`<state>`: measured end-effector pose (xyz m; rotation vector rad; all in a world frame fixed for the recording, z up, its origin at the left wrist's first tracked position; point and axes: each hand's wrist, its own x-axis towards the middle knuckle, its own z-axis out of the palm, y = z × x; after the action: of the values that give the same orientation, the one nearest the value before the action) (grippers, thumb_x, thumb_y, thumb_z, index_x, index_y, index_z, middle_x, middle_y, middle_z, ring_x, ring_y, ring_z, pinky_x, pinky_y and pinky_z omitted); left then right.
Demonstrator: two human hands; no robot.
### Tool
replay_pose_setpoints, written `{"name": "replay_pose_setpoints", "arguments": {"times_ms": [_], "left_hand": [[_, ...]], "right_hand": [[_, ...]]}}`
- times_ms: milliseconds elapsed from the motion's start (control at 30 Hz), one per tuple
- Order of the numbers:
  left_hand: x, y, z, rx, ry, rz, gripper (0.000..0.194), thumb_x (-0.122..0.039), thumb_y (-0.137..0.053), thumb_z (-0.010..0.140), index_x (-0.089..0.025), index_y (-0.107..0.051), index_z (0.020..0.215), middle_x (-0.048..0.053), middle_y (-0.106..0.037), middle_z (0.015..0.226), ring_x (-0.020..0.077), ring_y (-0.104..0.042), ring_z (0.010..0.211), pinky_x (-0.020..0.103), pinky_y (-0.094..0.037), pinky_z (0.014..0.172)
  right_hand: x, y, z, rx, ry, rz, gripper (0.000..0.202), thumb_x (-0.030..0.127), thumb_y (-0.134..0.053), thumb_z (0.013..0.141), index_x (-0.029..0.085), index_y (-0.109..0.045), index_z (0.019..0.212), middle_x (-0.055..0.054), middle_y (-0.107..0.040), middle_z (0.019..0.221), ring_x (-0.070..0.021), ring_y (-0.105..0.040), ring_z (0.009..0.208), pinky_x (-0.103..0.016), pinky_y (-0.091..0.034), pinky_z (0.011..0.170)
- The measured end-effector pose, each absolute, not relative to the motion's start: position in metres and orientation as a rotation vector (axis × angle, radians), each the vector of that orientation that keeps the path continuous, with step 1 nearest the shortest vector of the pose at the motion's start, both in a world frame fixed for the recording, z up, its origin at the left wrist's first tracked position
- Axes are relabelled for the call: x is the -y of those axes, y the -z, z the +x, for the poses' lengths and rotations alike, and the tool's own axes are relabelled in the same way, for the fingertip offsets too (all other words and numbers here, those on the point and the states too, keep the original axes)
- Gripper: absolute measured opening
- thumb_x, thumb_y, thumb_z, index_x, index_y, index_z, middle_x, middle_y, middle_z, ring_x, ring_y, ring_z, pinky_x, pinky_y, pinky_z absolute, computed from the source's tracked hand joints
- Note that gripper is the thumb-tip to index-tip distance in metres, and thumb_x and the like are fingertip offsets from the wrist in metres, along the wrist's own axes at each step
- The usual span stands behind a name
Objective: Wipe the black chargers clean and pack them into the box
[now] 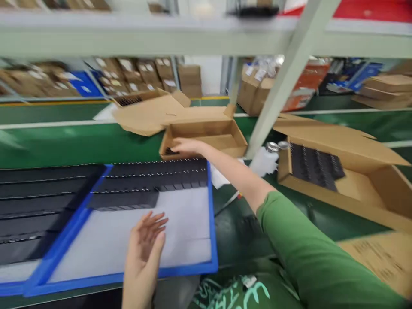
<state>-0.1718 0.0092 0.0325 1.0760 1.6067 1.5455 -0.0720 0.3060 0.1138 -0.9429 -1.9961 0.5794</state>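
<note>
My left hand hovers palm inward over the white surface of a blue-framed tray, fingers apart and loosely curved, holding nothing. Rows of flat black pieces with small bright points along their edges fill the tray's far part. My right hand reaches into the left end of an open cardboard box. Its fingers curl down around a small black piece, mostly hidden by the hand and blurred. The rest of that box shows bare cardboard.
Another blue-framed tray with black rows adjoins on the left. An open carton at the right holds similar black pieces. A metal-topped bottle stands by the slanted pale post. A shelf beam crosses above the green bench.
</note>
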Motion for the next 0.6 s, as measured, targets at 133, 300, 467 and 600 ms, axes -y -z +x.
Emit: {"name": "replay_pose_setpoints", "arguments": {"times_ms": [133,300,467,600], "left_hand": [[0.008,-0.028,-0.134,-1.494,-1.35,1.332,0.05,-0.035,-0.069,0.09,-0.033,-0.051,0.137,0.006,-0.064,0.13,0.0237,-0.065,0.118,0.035,-0.056,0.099],[0.012,-0.012,-0.058,-1.353,-0.907,1.67,0.074,-0.04,-0.068,0.089,-0.039,-0.029,0.152,0.007,-0.052,0.149,0.0302,-0.057,0.132,0.047,-0.058,0.101],[-0.021,-0.007,-0.021,-1.421,-0.692,1.878,0.084,-0.044,-0.066,0.09,-0.04,-0.016,0.156,0.007,-0.042,0.157,0.0325,-0.045,0.142,0.055,-0.05,0.109],[-0.035,-0.014,-0.017,-1.398,-0.532,1.973,0.084,-0.044,-0.067,0.09,-0.04,-0.016,0.156,0.005,-0.05,0.152,0.0299,-0.05,0.139,0.049,-0.054,0.104]], "right_hand": [[-0.257,-0.143,0.018,2.246,-0.782,-0.967,0.051,0.024,-0.072,0.087,0.015,-0.056,0.135,-0.003,-0.06,0.142,-0.0139,-0.058,0.128,-0.021,-0.046,0.109],[-0.109,-0.158,0.181,2.335,-0.733,-0.964,0.064,0.029,-0.062,0.096,0.029,-0.033,0.153,-0.002,-0.043,0.157,-0.0244,-0.047,0.141,-0.042,-0.049,0.111],[-0.041,-0.059,0.251,1.923,-0.841,-1.478,0.068,0.037,-0.072,0.089,0.034,-0.038,0.148,-0.007,-0.063,0.133,-0.0249,-0.064,0.108,-0.043,-0.059,0.088],[-0.039,0.0,0.233,1.904,-0.976,-1.476,0.084,0.034,-0.077,0.084,0.037,-0.027,0.151,-0.006,-0.057,0.142,-0.0289,-0.05,0.129,-0.051,-0.05,0.105]]}}
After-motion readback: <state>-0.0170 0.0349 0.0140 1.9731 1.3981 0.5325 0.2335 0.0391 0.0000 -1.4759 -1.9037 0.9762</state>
